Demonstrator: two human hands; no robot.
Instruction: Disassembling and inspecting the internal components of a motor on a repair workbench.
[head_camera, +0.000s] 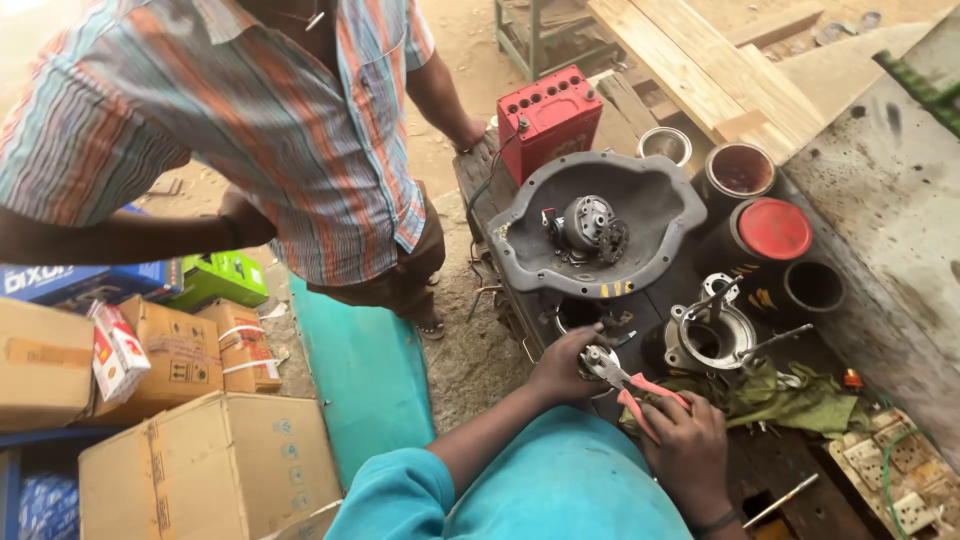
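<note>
My right hand (690, 450) is closed around the pink handles of a pair of pliers (630, 385). The pliers' metal jaws point up and left into my left hand (565, 365), which grips a small metal part (592, 358) right at the jaws. Both hands hover over the near edge of a dark, greasy workbench (780, 470). Just right of the hands stands a round metal housing (708, 335), with a crumpled green rag (800, 395) beside it.
A grey metal pan (650, 195) holds a small motor part (588, 222). Behind it sits a red battery (550, 115); tins (772, 230) stand to the right. A person in a striped shirt (260, 110) stands left, a hand on the bench. Cardboard boxes (200, 460) fill the lower left.
</note>
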